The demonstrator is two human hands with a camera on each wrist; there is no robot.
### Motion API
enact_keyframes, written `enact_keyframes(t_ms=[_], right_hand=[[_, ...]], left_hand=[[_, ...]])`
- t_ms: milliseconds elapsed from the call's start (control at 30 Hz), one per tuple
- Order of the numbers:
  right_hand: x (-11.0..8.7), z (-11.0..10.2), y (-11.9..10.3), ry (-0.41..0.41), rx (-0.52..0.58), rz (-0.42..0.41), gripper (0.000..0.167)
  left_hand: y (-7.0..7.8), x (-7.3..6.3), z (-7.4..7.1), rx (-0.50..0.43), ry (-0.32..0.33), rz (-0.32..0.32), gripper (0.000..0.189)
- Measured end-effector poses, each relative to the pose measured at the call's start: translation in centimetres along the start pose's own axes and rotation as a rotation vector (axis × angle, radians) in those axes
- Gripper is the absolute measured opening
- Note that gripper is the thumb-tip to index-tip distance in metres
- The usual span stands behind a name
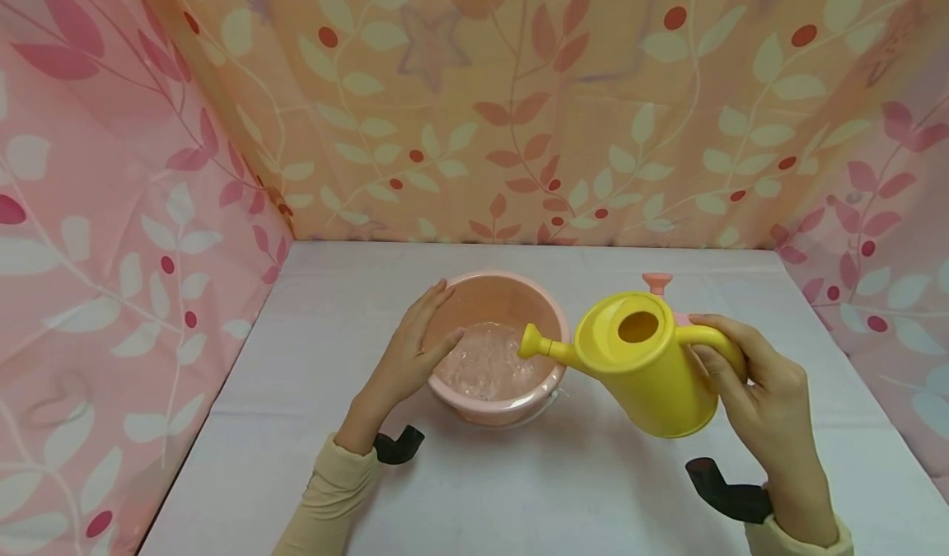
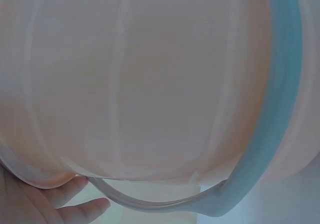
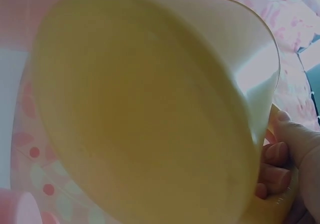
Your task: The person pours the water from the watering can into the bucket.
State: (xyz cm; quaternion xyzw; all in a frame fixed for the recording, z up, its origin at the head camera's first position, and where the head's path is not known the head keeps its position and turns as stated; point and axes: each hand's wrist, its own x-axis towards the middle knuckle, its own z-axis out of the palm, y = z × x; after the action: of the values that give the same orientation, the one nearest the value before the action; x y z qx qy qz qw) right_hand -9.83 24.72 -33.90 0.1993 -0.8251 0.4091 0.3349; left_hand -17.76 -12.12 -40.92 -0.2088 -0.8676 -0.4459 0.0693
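Note:
A pink bucket (image 1: 489, 412) stands on the table with rippling clear water (image 1: 485, 362) inside. My left hand (image 1: 411, 346) holds its left rim, thumb over the inside and fingers along the outer edge. In the left wrist view, fingertips (image 2: 82, 211) show beside the rim and the bucket's side (image 2: 150, 84) fills the picture. My right hand (image 1: 764, 391) grips the handle of a yellow watering can (image 1: 660, 383), tipped left so its spout head hangs over the bucket. No distinct stream is visible. The right wrist view shows the can's base (image 3: 145, 109), with curled fingers (image 3: 275, 176) at its handle.
Behind the yellow can, a pink sprinkler head (image 1: 656, 282) belongs to an object mostly hidden. The bucket's carrying handle (image 2: 285, 84) hangs against its side. Floral cloth walls (image 1: 511, 103) enclose the white table (image 1: 563, 490) at the back and sides.

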Motion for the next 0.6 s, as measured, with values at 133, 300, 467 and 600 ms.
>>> enact_keyframes(t_ms=[133,300,467,600], right_hand=[[0.1,0.1,0.1,0.014,0.025,-0.009,0.028],[0.3,0.5,0.7,0.041,0.09,-0.039,0.027],[0.6,0.8,1.3,0.04,0.113,-0.052,0.026],[1.0,0.9,1.7,0.022,0.105,-0.055,0.026]], left_hand=[[0.0,0.0,0.0,-0.001,0.002,-0.004,0.06],[0.0,0.0,0.0,0.001,0.003,-0.006,0.061],[0.0,-0.1,0.0,-0.005,-0.005,-0.008,0.061],[0.0,-0.2,0.0,-0.005,-0.009,-0.008,0.061]])
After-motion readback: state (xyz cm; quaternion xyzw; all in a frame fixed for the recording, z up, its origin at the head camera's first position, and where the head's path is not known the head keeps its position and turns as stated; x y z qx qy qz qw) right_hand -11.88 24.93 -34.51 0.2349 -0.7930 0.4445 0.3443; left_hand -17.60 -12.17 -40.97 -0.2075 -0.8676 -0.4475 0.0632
